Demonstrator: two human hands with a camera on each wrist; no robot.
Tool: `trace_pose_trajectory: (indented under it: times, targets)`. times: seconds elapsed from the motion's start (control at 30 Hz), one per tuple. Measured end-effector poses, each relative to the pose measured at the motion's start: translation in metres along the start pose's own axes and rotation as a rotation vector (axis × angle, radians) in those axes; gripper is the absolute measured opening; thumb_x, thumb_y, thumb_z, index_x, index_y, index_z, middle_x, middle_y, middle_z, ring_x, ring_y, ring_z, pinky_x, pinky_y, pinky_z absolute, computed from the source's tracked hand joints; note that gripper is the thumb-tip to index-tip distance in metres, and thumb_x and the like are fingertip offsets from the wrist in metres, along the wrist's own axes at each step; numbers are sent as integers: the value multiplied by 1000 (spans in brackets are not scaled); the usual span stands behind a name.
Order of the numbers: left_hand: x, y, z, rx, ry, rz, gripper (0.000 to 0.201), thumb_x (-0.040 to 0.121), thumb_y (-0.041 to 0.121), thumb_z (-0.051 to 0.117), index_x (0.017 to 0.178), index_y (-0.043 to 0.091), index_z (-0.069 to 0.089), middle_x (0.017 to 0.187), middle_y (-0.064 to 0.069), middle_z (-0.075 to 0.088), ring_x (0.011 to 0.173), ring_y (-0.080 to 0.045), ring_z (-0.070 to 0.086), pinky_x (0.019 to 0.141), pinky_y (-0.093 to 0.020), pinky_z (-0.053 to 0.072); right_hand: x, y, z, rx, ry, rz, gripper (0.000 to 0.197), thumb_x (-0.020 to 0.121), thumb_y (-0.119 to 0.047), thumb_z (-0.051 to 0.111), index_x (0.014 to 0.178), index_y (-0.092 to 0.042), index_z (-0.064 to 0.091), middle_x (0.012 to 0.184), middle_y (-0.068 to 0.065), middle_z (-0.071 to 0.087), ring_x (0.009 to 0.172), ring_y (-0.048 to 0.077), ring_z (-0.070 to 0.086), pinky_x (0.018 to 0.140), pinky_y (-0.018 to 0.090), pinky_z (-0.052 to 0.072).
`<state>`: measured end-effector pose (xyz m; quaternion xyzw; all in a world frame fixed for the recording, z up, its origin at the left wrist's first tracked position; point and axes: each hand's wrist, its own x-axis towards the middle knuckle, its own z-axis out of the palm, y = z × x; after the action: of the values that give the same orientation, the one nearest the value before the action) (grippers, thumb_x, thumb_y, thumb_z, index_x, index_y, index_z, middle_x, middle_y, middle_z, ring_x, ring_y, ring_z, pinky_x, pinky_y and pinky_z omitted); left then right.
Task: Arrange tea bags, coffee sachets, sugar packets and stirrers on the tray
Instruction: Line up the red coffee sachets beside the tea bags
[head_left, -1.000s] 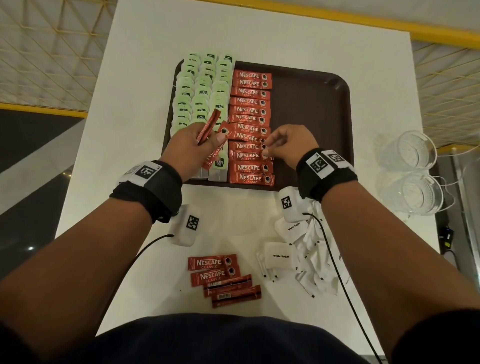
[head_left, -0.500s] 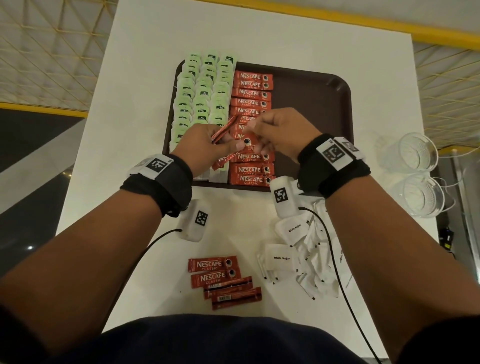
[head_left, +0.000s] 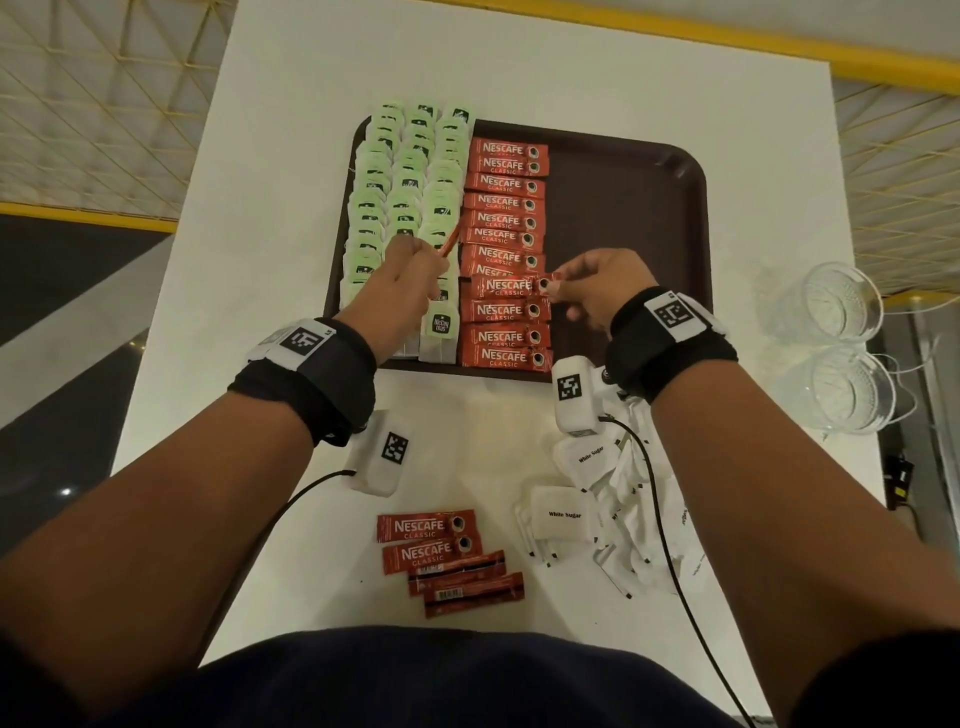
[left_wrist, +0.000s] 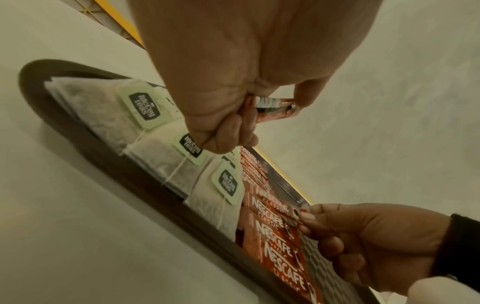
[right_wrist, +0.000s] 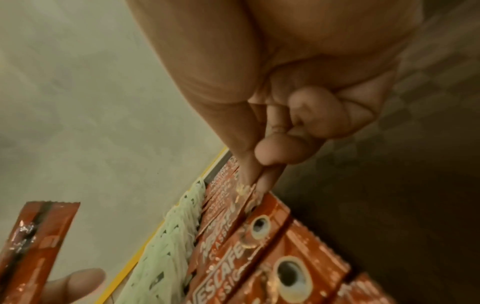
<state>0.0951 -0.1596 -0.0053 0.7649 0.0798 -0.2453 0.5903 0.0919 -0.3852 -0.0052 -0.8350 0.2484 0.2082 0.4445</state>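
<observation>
A dark brown tray (head_left: 623, 218) holds three columns of green-tagged tea bags (head_left: 405, 176) on its left and one column of red coffee sachets (head_left: 506, 202) beside them. My right hand (head_left: 587, 291) pinches the right end of one coffee sachet (head_left: 511, 286), which lies flat over the near part of that column. The wrist view shows my thumb and forefinger (right_wrist: 259, 181) on its edge. My left hand (head_left: 415, 260) hovers over the tea bags and grips another coffee sachet (head_left: 449, 241) tilted upward, the same coffee sachet (left_wrist: 275, 107) seen sticking out of the fist.
Several loose coffee sachets (head_left: 447, 556) lie on the white table near me, next to a heap of white sugar packets (head_left: 597, 499). Two clear glass cups (head_left: 841, 353) stand at the right table edge. The tray's right half is bare.
The hands met over the tray, and my right hand came away with one sachet and brought it down onto the column. My left hand drew back left with the other sachet.
</observation>
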Motion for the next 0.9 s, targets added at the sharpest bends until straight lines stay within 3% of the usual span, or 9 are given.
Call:
trace_pose_trajectory:
  times: [0.17,0.23,0.3,0.43,0.53,0.6,0.67,0.73,0.9]
  targets:
    - [-7,0,0,31,-96,56,6,103,20,33,104,14,36,89,-11,46,56,-10,35,53,-28,32,6,2,3,-86,40,-17,15,83,-23,75,91,-18,64,94,0,69,69,9,58,57,23,47]
    - [-7,-1,0,111,-95,91,13,105,24,36,104,12,40,88,-6,50,58,-10,42,55,-27,39,9,1,5,-121,32,-14,16,82,-23,77,83,-20,61,101,3,69,85,15,62,77,35,55]
    - [-5,-4,-1,209,-79,126,20,104,29,43,105,10,47,83,0,54,59,-6,53,57,-20,46,11,2,6,-148,47,-11,20,80,-25,78,85,-21,60,104,3,67,97,19,62,91,41,53]
    - [-2,-6,-4,356,-23,250,20,101,28,52,106,11,62,81,11,56,63,13,53,55,0,37,3,-3,4,-165,172,-101,28,87,-40,69,99,-16,62,97,1,66,90,16,62,82,34,53]
    - [-4,-3,0,476,-23,349,23,102,24,50,117,15,64,95,12,55,82,8,52,67,2,38,-13,-25,6,-34,-9,-80,40,94,-50,54,99,-12,66,87,2,70,65,9,58,59,24,49]
    - [-4,-4,4,496,-31,401,24,100,25,54,120,15,63,105,5,54,92,-2,53,81,-10,45,-22,-34,8,44,-183,-48,39,92,-50,58,98,-13,68,84,1,72,61,10,58,54,22,46]
    - [-3,-5,6,493,-35,400,30,97,33,58,122,16,61,114,0,53,102,-9,53,84,-20,48,-24,-34,10,110,-290,-74,26,88,-34,69,98,-10,70,84,4,72,61,11,60,57,24,47]
    - [-2,-6,6,434,-35,361,32,97,37,57,122,18,61,116,0,56,103,-10,56,84,-24,50,-23,-28,11,209,-309,-79,17,85,-17,73,98,-6,70,81,6,71,61,12,61,59,25,49]
    - [-1,-8,-5,239,8,272,19,98,20,57,116,21,63,101,3,64,91,-7,60,74,-14,48,-22,-17,11,433,-262,-91,11,87,0,67,98,-2,66,79,9,67,67,15,66,64,24,56]
